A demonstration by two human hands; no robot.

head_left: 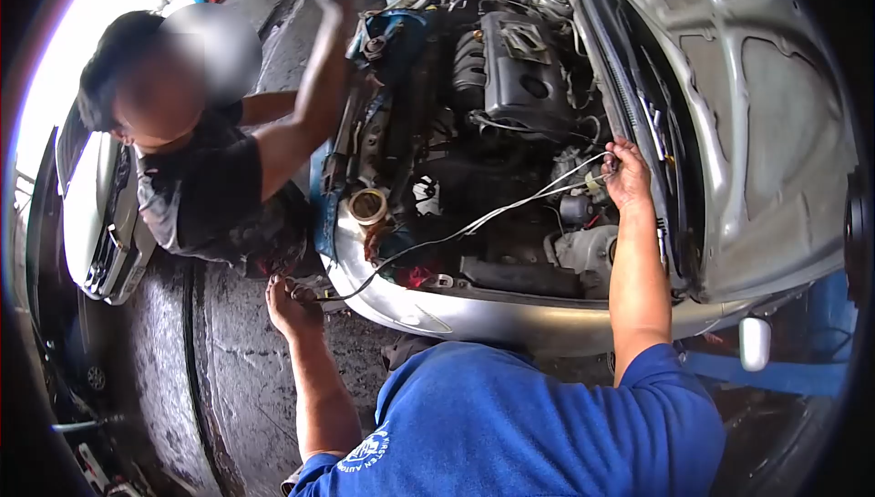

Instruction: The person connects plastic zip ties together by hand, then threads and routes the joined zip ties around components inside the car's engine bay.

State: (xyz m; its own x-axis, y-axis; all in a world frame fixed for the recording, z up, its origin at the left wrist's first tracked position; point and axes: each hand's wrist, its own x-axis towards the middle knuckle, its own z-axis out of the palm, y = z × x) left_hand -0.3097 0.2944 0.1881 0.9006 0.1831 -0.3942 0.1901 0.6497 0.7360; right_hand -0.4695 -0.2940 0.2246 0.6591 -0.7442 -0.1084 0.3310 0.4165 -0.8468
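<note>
My left hand [295, 310] is closed around the dark end of a long cable, out beyond the silver fender [401, 305]. From there the cable [488, 218] runs across the open engine bay, and its pale strands lead up to my right hand [627, 173]. The fingers of my right hand are closed on those strands, near the windshield side of the bay. Between my hands lie the engine parts, with the grey engine cover [529, 73] farther back. A round cream-coloured piece [368, 206] sits at the front corner of the car.
A co-worker [210, 150] in a dark shirt stands at the car's front, one blurred arm raised. The raised hood [775, 105] is on the right. Another car [100, 214] stands at the left. A blue lift arm [766, 373] is at lower right.
</note>
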